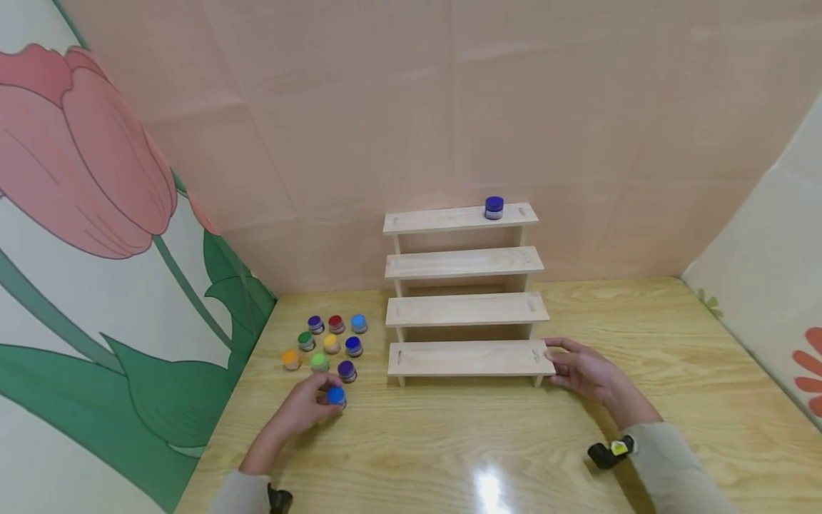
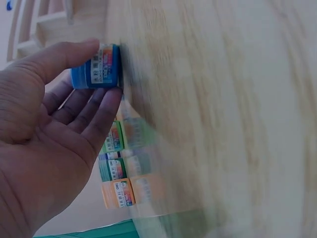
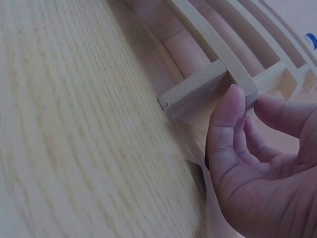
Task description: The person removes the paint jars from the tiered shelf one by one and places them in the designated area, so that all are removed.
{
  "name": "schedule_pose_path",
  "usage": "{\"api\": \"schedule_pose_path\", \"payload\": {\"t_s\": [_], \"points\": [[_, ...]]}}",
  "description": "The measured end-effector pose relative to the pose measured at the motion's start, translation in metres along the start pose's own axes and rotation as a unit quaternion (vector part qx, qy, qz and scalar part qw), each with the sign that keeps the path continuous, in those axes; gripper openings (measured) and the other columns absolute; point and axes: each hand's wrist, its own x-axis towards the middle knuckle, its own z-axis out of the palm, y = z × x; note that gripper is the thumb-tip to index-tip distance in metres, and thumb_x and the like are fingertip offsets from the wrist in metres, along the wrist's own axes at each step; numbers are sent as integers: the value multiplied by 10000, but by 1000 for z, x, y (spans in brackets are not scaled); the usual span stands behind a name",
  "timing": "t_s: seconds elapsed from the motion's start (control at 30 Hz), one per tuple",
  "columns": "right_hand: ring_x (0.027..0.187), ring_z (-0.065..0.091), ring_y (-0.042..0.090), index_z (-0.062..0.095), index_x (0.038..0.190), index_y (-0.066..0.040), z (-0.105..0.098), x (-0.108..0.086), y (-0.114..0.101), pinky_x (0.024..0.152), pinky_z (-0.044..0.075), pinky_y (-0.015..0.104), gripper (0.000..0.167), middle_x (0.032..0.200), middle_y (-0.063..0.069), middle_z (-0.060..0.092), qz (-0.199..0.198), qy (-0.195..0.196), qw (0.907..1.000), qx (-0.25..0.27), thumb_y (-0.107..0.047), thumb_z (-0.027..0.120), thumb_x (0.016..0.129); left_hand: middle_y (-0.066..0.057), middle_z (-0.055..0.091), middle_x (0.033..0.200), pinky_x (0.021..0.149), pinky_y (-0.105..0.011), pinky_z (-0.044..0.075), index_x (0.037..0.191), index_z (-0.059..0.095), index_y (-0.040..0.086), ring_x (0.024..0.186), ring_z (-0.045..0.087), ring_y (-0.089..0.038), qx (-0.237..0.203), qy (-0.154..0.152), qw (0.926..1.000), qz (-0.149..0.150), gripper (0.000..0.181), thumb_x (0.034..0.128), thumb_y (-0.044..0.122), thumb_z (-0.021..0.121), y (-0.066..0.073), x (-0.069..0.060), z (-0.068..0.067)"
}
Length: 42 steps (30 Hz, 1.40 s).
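My left hand (image 1: 303, 408) pinches a small blue-lidded paint jar (image 1: 336, 397) at the front of a group of jars. The left wrist view shows the thumb on one side of the jar (image 2: 96, 69) and fingers on the other, its label facing the camera. Whether its base touches the table is hard to tell. At the lower right corner of a four-step wooden display shelf (image 1: 469, 359), my right hand (image 1: 587, 375) grips the end of the bottom board. The right wrist view has thumb and fingers on either side of that board's corner (image 3: 251, 96).
Several jars with purple, red, blue, green, yellow and orange lids stand on the wooden table (image 1: 488, 442), such as the orange-lidded jar (image 1: 292, 359). One dark blue jar (image 1: 494, 208) is on the top step. A pinkish-brown sheet (image 1: 359, 128) hangs behind the shelf.
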Motion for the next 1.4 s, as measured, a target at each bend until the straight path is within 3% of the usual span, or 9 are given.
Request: {"api": "schedule_pose_path", "payload": {"t_s": [0.13,0.3,0.47,0.63,0.77,1.0,1.4], "points": [[873,684,114,579,1216,-244,-1,0,1,744,596,266,226,1023,-4,722,-9,13,10000,1,-96,529,1052,6,642,1134,928,-440,559,1147,657,130,1054,605,-195,54,-109,9999,-24,360,836,69,828,4,0,-3],[859,680,106,587,1207,-257,-2,2,2,748,595,262,229,1019,-12,724,39,85,9999,-41,-99,534,1050,-60,654,1171,937,-445,563,1190,651,84,1115,608,-256,-95,-39,9997,236,358,866,88,804,20,4,-19],[864,682,106,589,1208,-256,-2,3,2,752,595,263,233,1023,-13,726,17,65,10000,-38,-95,531,1050,-97,650,1184,931,-462,570,1204,641,59,1130,606,-335,-41,96,9954,954,340,905,152,775,50,16,-37],[880,687,113,585,1217,-237,-2,1,1,749,595,262,235,1024,-3,724,-60,-97,9999,40,-83,505,1059,-69,651,1166,932,-476,566,1203,638,89,1115,620,-310,165,126,9859,1660,322,928,206,757,86,35,-47],[877,688,111,583,1220,-232,-1,0,2,747,593,257,235,1022,-6,725,-94,-162,9998,23,-82,496,1062,-74,652,1212,957,-487,549,1242,623,88,1142,616,-298,256,117,9805,1946,343,948,225,733,113,53,-49],[864,689,108,591,1215,-228,-1,1,3,733,594,252,244,1016,-6,728,-114,-165,9997,116,-68,485,1064,-119,621,1228,994,-493,530,1273,613,47,1177,579,-338,-116,163,9748,2221,372,943,173,729,159,86,-46],[860,685,110,587,1207,-227,-1,1,2,721,593,252,229,1014,-9,728,-61,-110,9999,116,-76,493,1062,-156,609,1286,1026,-458,517,1297,596,30,1210,569,-325,-435,346,9671,2484,389,966,206,700,214,125,-38]]}}
